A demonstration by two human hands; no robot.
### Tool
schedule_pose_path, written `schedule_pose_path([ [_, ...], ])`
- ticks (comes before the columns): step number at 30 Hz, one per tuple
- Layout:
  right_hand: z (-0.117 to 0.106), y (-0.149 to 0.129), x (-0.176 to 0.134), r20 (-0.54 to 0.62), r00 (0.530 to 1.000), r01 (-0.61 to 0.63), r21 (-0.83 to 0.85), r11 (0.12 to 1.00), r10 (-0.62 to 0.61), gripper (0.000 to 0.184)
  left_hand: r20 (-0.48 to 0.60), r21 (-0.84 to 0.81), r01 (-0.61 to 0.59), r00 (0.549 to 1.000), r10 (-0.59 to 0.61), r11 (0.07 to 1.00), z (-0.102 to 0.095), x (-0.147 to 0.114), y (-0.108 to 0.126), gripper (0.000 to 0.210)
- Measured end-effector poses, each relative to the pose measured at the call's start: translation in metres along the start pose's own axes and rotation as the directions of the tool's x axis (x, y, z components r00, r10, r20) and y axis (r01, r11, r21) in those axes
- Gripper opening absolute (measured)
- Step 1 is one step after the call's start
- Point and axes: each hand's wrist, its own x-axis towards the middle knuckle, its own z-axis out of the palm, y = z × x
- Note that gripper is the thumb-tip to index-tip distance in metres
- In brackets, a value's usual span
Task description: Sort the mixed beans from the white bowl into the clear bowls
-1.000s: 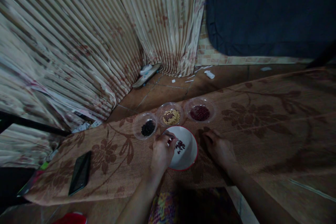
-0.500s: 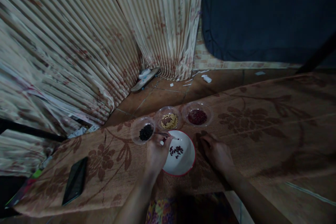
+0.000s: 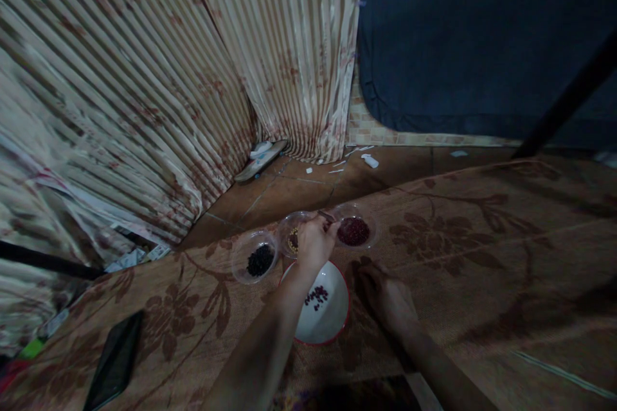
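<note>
Fingers (image 3: 331,228) of the left hand (image 3: 316,245) pinched narrowly on a slender tool (image 3: 326,216), its tip too dark to make out, at the near-left edge of a clear bowl (image 3: 375,226) of dark red beans (image 3: 354,232). The hand partly hides a middle clear bowl (image 3: 297,217) of yellow beans (image 3: 292,242); left of this lies a third clear bowl (image 3: 240,264) with black beans (image 3: 260,260). Under the left forearm, a white bowl (image 3: 332,318) with a red rim contains a loose cluster of dark red beans near its centre. The right hand (image 3: 391,298) rests, fingers curled, just right of it; whether they hold anything cannot be told. All lie on a cloth-covered tabletop (image 3: 443,295), a phone (image 3: 114,359) well apart at left; beyond, striped curtains (image 3: 216,77) meet a tiled floor (image 3: 284,189).
</note>
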Motion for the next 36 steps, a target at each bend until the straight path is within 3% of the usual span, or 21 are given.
schedule_pose_path([
  [5,-0.001,0.001,-0.001,0.008,1.000,-0.015,0.001,1.000,0.015,0.023,-0.042,-0.129,0.021,0.999,-0.027,0.991,-0.024,-0.033,-0.004,0.006],
  [8,-0.001,0.001,-0.001,0.012,1.000,-0.016,0.005,1.000,0.016,0.023,-0.010,-0.205,0.101,0.994,-0.106,0.973,-0.040,-0.064,-0.012,0.012],
  [11,-0.001,0.001,-0.001,0.016,1.000,-0.020,-0.002,1.000,0.020,0.023,-0.044,-0.213,0.155,0.985,-0.168,0.965,-0.048,-0.093,-0.023,0.011],
  [15,-0.001,0.001,-0.001,0.015,1.000,-0.015,-0.018,1.000,0.015,0.024,-0.002,-0.133,0.200,0.979,-0.202,0.971,-0.049,-0.115,-0.033,0.008],
  [24,-0.002,0.000,-0.001,0.009,1.000,-0.015,-0.033,0.999,0.015,0.025,0.039,-0.015,0.175,0.984,-0.175,0.984,-0.046,-0.121,-0.037,0.008],
  [36,-0.001,0.001,0.000,0.022,0.999,-0.026,-0.042,0.999,0.027,0.025,0.138,0.064,-0.030,0.990,0.021,0.998,-0.046,-0.111,-0.041,0.012],
])
